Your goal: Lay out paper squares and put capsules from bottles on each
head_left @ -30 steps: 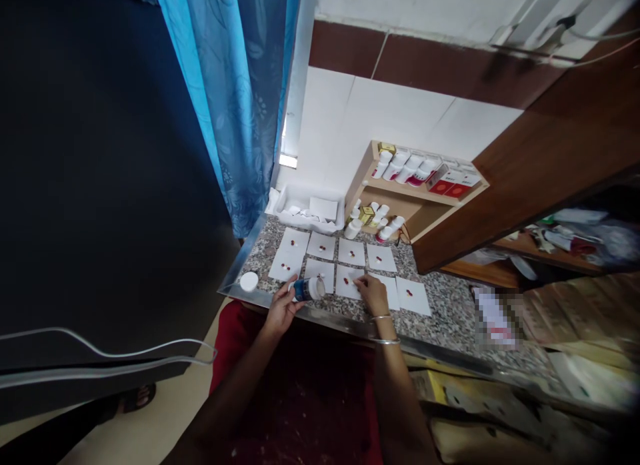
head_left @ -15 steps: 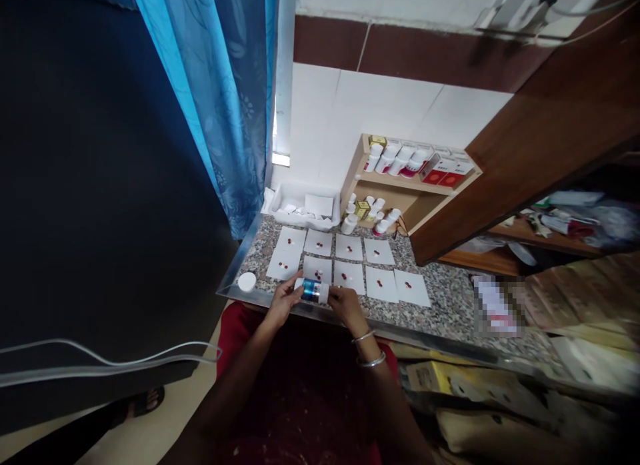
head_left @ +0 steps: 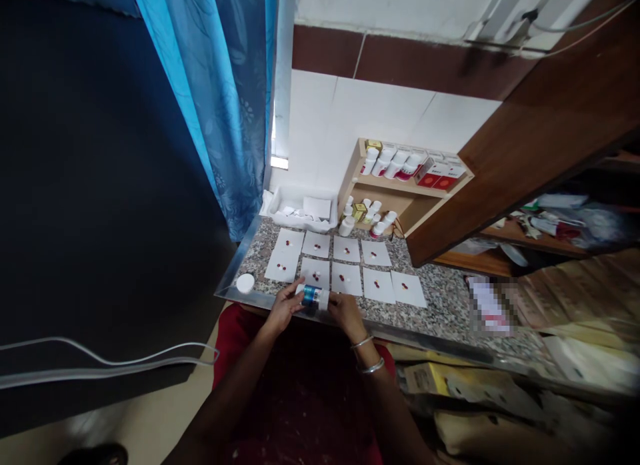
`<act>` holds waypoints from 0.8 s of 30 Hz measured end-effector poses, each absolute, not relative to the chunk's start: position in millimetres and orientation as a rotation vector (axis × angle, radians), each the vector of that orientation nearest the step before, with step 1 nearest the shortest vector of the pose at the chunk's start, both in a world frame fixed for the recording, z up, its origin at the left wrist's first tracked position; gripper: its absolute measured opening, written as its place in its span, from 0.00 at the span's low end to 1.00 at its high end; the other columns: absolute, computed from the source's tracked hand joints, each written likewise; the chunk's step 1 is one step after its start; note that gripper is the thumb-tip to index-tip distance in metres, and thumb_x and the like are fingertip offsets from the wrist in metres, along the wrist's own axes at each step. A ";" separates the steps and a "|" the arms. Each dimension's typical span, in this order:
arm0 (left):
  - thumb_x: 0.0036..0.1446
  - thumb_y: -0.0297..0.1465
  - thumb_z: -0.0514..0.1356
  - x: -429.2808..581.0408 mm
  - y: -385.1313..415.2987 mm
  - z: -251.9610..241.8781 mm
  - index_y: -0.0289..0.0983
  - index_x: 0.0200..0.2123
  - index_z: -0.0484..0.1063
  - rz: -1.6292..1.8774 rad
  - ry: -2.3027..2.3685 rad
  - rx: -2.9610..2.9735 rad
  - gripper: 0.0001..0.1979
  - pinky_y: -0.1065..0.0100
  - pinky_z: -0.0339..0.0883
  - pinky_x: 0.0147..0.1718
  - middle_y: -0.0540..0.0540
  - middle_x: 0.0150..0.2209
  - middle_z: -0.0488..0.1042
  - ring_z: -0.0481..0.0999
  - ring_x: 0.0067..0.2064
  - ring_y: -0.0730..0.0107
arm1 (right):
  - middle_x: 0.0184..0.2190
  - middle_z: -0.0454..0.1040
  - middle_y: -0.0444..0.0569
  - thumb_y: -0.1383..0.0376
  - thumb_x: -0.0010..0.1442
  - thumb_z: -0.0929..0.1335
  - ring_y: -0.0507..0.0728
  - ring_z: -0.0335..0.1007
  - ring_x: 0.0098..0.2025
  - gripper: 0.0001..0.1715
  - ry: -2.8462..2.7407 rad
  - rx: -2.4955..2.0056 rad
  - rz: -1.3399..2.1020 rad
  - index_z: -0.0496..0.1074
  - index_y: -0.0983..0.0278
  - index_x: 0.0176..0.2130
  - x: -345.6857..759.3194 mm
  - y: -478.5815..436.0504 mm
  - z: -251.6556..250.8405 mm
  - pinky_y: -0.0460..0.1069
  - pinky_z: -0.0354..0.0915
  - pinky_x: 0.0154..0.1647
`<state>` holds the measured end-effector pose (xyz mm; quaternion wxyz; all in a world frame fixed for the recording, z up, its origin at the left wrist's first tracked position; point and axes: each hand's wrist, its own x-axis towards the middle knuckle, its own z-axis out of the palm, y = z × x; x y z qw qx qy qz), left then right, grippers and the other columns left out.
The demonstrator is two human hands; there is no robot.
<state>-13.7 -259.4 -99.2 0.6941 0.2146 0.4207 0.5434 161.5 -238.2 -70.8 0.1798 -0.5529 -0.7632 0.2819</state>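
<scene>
A white bottle with a blue label (head_left: 311, 295) lies tilted sideways over the front edge of the speckled counter. My left hand (head_left: 284, 306) grips its left end. At the bottle's right end, my right hand (head_left: 346, 312) is closed, its fingertips against the white end; whether a cap is between them is too small to tell. Beyond the hands, several white paper sheets (head_left: 404, 290) lie in two rows, with small dark red and pale pills (head_left: 377, 284) on them. A round white lid (head_left: 245, 283) rests on the counter left of my left hand.
A white plastic tray (head_left: 327, 223) holding paper pieces stands at the back left. Beside it, a wooden shelf (head_left: 425, 187) holds white bottles and red-and-white boxes (head_left: 444, 180). A blue curtain (head_left: 235, 118) hangs at left. Some packages (head_left: 565, 298) are at the far right.
The view has shifted slightly, moving the counter items a little left in the picture. Both hands remain at the bottle. The foot seen at the lower left is now mostly out of view.
</scene>
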 end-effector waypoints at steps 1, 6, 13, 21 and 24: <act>0.42 0.31 0.67 -13.3 -259.6 -99.7 0.39 0.48 0.71 1.216 0.930 0.472 0.26 0.71 0.66 0.32 0.46 0.34 0.74 0.71 0.31 0.74 | 0.22 0.75 0.46 0.71 0.48 0.61 0.52 0.67 0.26 0.14 -2.144 -1.555 0.782 0.76 0.62 0.26 162.1 -239.4 -70.9 0.43 0.54 0.27; 0.43 0.31 0.66 -9.2 -261.3 -102.2 0.39 0.48 0.71 1.226 0.870 0.429 0.25 0.69 0.67 0.33 0.46 0.36 0.74 0.72 0.31 0.73 | 0.20 0.70 0.45 0.70 0.50 0.61 0.51 0.63 0.24 0.14 -2.056 -1.489 0.644 0.72 0.63 0.20 164.5 -245.7 -70.8 0.43 0.54 0.27; 0.45 0.30 0.65 -3.3 -264.4 -104.2 0.37 0.45 0.73 1.238 0.820 0.380 0.21 0.66 0.68 0.34 0.44 0.36 0.74 0.72 0.33 0.70 | 0.26 0.74 0.46 0.65 0.54 0.62 0.52 0.67 0.29 0.14 -1.835 -1.317 0.720 0.74 0.63 0.24 166.7 -253.0 -75.7 0.45 0.60 0.32; 0.45 0.31 0.65 2.0 -265.6 -100.6 0.36 0.46 0.72 1.236 0.798 0.348 0.21 0.65 0.70 0.34 0.42 0.41 0.74 0.73 0.37 0.66 | 0.26 0.77 0.47 0.58 0.49 0.67 0.54 0.70 0.28 0.12 -1.400 -1.398 0.838 0.76 0.63 0.28 172.2 -258.4 -83.0 0.47 0.64 0.31; 0.45 0.31 0.65 2.3 -265.4 -101.5 0.35 0.45 0.72 1.242 0.798 0.330 0.20 0.64 0.70 0.35 0.41 0.42 0.73 0.73 0.38 0.65 | 0.26 0.77 0.49 0.55 0.49 0.67 0.55 0.71 0.29 0.16 -1.232 -1.520 0.662 0.76 0.65 0.30 197.5 -247.6 -84.7 0.48 0.65 0.32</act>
